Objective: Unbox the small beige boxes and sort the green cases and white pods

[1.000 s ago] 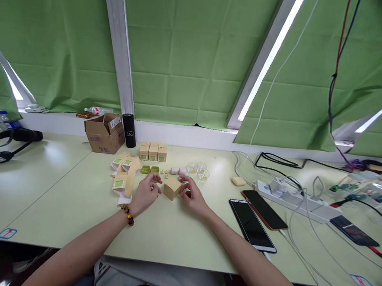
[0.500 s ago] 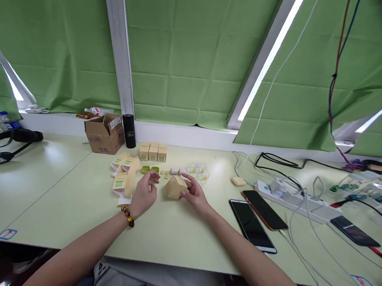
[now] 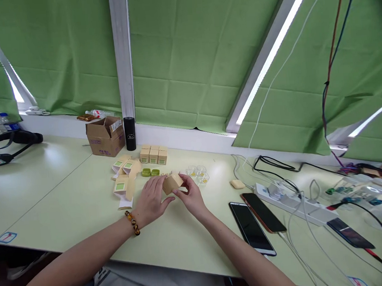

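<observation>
My right hand [image 3: 192,198] pinches a small tan cardboard box [image 3: 172,184] between thumb and fingers at its right side, tilted above the table. Against the box's left side lie the outstretched fingers of my left hand [image 3: 152,201]; its thumb is spread away below. Just beyond are two green trays [image 3: 150,172], tiny yellowish pieces [image 3: 164,174] partly hidden by my fingers, and several clear cups [image 3: 198,173] with yellow in them. Flattened tan cartons [image 3: 121,185] with green labels lie left of my left hand. A row of three folded boxes [image 3: 153,154] stands behind.
An open brown carton [image 3: 105,137] and a black tumbler [image 3: 130,134] stand at the back. On the right lie two phones [image 3: 252,228], a cream-coloured case [image 3: 237,184], a white power strip [image 3: 295,203] and tangled cables. A black headset [image 3: 13,146] rests far left.
My left hand has moved right and its fingers now touch the small box. The box has tilted and shifted slightly up and left in my right hand.
</observation>
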